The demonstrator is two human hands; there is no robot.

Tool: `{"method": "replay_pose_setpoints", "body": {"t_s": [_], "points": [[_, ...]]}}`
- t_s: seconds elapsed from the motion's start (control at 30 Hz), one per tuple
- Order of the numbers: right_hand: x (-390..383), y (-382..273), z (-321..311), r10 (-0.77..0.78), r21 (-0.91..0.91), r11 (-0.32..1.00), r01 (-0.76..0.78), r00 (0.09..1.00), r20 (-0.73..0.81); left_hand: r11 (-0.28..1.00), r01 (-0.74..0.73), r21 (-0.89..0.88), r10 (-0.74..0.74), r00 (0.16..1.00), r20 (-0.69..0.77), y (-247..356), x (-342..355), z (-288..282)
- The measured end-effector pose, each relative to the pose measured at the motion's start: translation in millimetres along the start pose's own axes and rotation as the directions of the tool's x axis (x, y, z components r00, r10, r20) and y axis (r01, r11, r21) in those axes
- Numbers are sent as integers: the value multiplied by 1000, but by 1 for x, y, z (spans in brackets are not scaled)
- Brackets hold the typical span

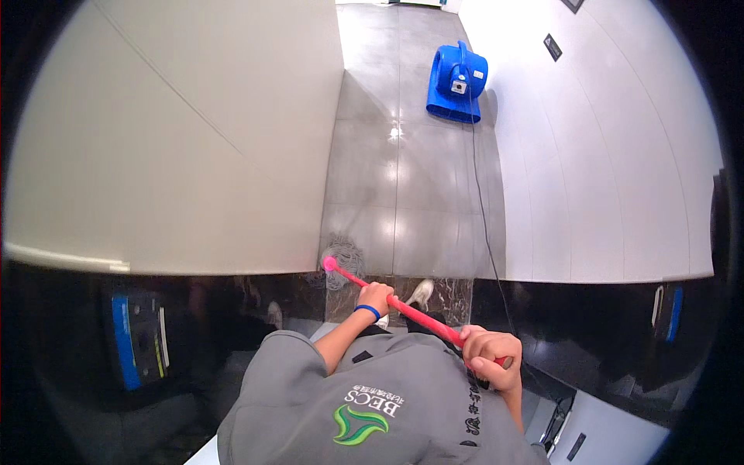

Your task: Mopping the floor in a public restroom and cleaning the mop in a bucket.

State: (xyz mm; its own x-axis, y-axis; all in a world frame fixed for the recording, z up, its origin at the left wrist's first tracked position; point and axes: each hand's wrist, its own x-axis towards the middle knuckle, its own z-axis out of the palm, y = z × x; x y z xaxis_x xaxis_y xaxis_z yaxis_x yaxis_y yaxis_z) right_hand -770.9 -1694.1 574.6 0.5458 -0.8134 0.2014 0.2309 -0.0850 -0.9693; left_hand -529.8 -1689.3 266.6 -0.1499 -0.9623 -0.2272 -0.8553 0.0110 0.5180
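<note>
A mop with a red handle (425, 321) slants across my body, from the lower right up to the left. My left hand (376, 299), with a blue band at its wrist, is wrapped round the middle of the handle. Round its upper end, close to my torso, my right hand (491, 355) is closed, and a bit of the handle's tip sticks out past the fingers. The grey string mop head (346, 256) rests on the grey tiled floor (372, 178), by the foot of the left wall. A pink round joint sits where the handle meets the strings.
A blue floor blower (457, 84) stands farther along the corridor, near the right wall. Its dark cord (482, 201) runs back along the floor towards my right side. Pale walls (209, 139) flank the passage. A dark marbled threshold (449, 291) lies around my light shoes (421, 293).
</note>
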Motion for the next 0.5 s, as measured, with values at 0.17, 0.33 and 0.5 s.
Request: {"method": "replay_pose_setpoints", "body": {"t_s": [0.17,0.33,0.5], "points": [[74,15,-47,-52,111,993,44,996,69,997,74,1,-74,996,48,1,58,-26],[170,35,-110,-67,210,977,19,973,222,979,201,29,-203,974,102,-12,124,-35],[269,53,-172,59,261,950,-170,921,386,873,487,26,-484,860,160,-16,198,-43]]}}
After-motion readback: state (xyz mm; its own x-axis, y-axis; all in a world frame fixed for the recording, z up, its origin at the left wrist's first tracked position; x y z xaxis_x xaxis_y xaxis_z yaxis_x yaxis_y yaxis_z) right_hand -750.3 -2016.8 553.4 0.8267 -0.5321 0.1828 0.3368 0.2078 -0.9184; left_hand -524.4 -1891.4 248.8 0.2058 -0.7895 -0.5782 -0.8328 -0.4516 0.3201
